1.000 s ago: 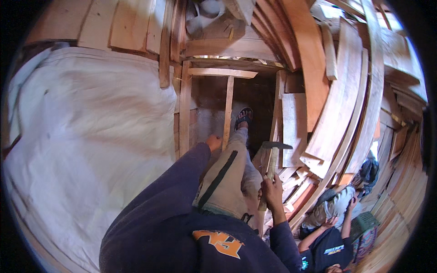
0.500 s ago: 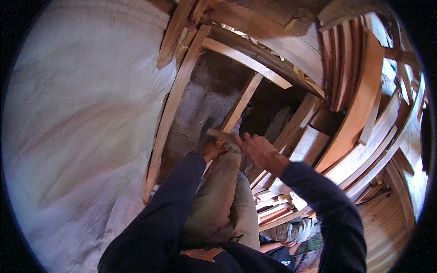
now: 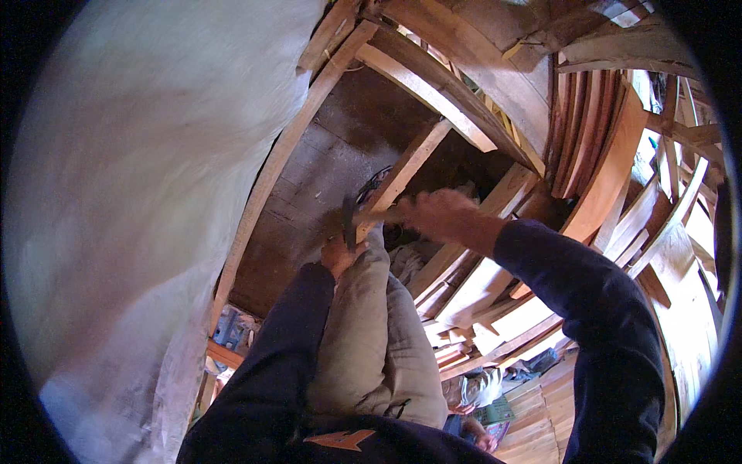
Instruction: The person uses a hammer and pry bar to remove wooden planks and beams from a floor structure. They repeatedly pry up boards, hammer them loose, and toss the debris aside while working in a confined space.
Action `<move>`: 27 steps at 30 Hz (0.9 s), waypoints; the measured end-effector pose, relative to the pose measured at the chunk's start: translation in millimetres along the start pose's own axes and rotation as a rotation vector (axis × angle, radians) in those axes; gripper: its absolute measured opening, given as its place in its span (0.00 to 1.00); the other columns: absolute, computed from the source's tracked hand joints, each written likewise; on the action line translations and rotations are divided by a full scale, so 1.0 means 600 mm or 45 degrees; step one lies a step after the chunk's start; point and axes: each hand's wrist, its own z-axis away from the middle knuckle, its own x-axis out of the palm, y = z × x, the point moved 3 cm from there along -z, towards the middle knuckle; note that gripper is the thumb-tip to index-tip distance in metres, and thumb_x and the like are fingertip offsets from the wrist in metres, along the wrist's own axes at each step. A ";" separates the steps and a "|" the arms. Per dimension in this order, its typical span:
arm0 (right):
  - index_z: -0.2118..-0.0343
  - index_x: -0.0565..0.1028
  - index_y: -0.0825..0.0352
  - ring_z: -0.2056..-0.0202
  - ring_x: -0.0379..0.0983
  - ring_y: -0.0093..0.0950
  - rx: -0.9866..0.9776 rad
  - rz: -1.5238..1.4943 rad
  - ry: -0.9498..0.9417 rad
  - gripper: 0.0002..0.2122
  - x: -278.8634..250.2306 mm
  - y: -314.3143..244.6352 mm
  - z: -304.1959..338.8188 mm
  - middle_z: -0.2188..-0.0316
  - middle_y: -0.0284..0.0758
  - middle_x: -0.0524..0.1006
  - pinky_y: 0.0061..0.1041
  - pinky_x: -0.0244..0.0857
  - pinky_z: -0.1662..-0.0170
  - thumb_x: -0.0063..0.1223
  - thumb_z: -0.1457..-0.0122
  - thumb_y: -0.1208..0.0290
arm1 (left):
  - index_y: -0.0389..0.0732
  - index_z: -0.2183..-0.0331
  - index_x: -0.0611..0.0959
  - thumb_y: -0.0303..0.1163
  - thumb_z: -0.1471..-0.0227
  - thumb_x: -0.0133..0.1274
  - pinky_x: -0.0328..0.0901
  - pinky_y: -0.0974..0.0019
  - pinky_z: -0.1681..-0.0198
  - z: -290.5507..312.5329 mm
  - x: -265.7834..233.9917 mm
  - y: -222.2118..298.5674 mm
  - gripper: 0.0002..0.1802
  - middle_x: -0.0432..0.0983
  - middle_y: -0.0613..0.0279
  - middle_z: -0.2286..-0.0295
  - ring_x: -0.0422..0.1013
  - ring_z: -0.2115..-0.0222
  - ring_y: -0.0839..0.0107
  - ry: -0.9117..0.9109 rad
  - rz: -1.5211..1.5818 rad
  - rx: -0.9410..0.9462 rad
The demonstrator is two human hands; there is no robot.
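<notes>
My right hand (image 3: 437,216), somewhat blurred, is closed round the wooden handle of a hammer (image 3: 379,216). The hammer's dark head is at the near end of a wooden batten (image 3: 413,164), over my left hand. That batten slants away from my knee to a crosspiece (image 3: 425,91) of a timber frame. My left hand (image 3: 338,255) grips the batten's near end, beside my raised knee; its fingers are partly hidden. Whether a nail is there, I cannot make out.
A long frame timber (image 3: 267,174) runs along the left, beside a large pale sheet (image 3: 147,193). Curved planks (image 3: 610,162) stand stacked at right. Below them lie boards and offcuts. Another person's hand (image 3: 485,442) shows at the lower edge, over a plank floor (image 3: 541,414).
The view has shifted, with the frame's left timber now slanting more. The hammer head, earlier blurred beside the batten, now shows at its near end. My left hand keeps its hold.
</notes>
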 end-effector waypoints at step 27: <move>0.59 0.68 0.69 0.69 0.77 0.41 0.033 0.173 -0.104 0.20 -0.010 -0.029 -0.004 0.72 0.45 0.77 0.40 0.73 0.68 0.39 0.38 0.53 | 0.34 0.55 0.72 0.40 0.63 0.62 0.52 0.46 0.44 0.033 -0.006 -0.007 0.33 0.73 0.43 0.60 0.66 0.55 0.42 0.175 -0.036 0.069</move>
